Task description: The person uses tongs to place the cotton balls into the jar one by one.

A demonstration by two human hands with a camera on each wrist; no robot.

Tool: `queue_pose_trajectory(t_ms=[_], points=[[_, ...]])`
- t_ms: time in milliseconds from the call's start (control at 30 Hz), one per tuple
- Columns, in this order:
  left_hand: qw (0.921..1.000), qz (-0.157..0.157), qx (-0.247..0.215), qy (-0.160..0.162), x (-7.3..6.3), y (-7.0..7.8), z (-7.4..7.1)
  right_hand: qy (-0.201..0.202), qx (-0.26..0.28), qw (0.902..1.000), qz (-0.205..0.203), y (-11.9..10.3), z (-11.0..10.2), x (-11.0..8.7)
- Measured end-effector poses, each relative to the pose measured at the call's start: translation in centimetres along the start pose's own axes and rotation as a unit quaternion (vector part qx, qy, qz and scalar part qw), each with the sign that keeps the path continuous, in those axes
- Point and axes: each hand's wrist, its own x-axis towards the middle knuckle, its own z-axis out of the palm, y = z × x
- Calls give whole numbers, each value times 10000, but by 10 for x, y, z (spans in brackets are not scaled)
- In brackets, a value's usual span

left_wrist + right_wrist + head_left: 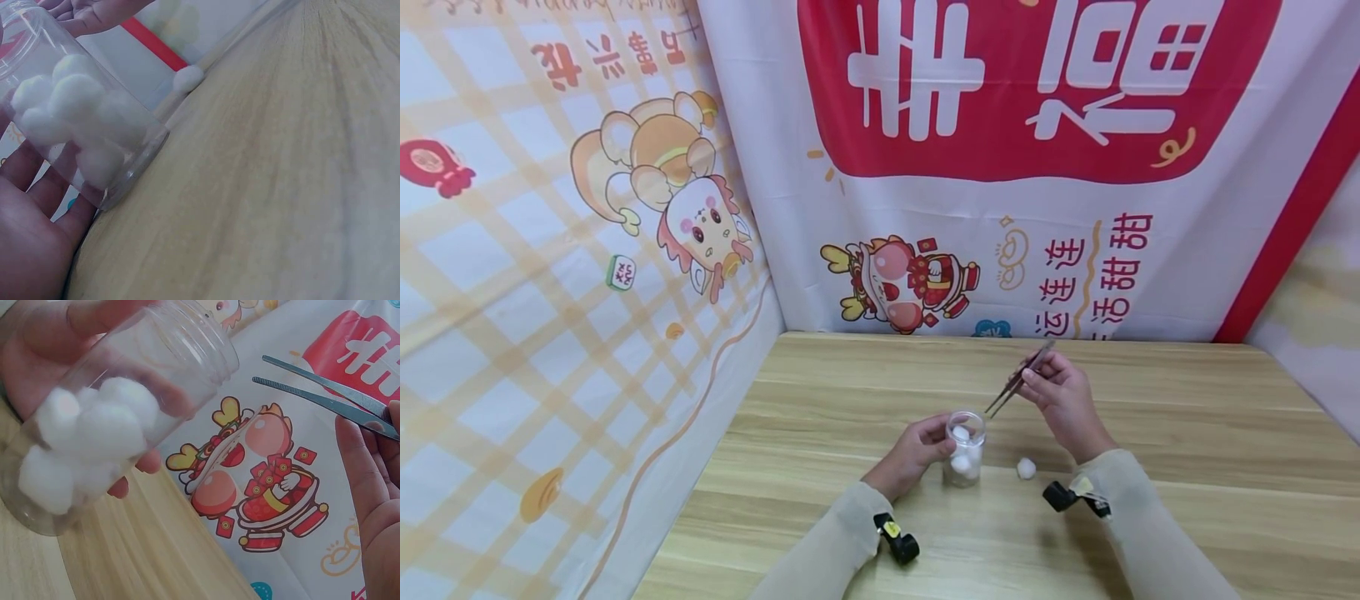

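Note:
A clear jar (962, 481) stands on the table with no lid on its mouth. Several white cotton balls (115, 419) fill its lower part in the right wrist view. My left hand (913, 457) grips the jar from the left side, fingers curled round the wall. In my right hand (1063, 407) a pair of metal tweezers (312, 392) is pinched. Their tips point down and left near the jar's mouth, apart from each other, with nothing between them. One loose cotton ball (1026, 468) lies on the table, right of the jar.
The wooden table (820, 400) meets a printed cloth backdrop (782, 208) at its far edge. Another patterned cloth wall (512, 333) runs along the left side. Each wrist carries a small black camera, such as the left wrist camera (901, 546).

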Motion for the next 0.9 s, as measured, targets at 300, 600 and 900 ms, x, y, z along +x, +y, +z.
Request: queue_pose_trajectory(t_ms=[300, 600, 900], points=[[10000, -78, -28, -35, 0, 0, 0, 31, -191, 9998, -20, -1, -11, -4], [9999, -69, -99, -88, 0, 2, 0, 117, -515, 9984, 178, -2, -26, -12], [9999, 26, -68, -69, -1, 3, 1, 126, -385, 9991, 154, -4, -37, -18]])
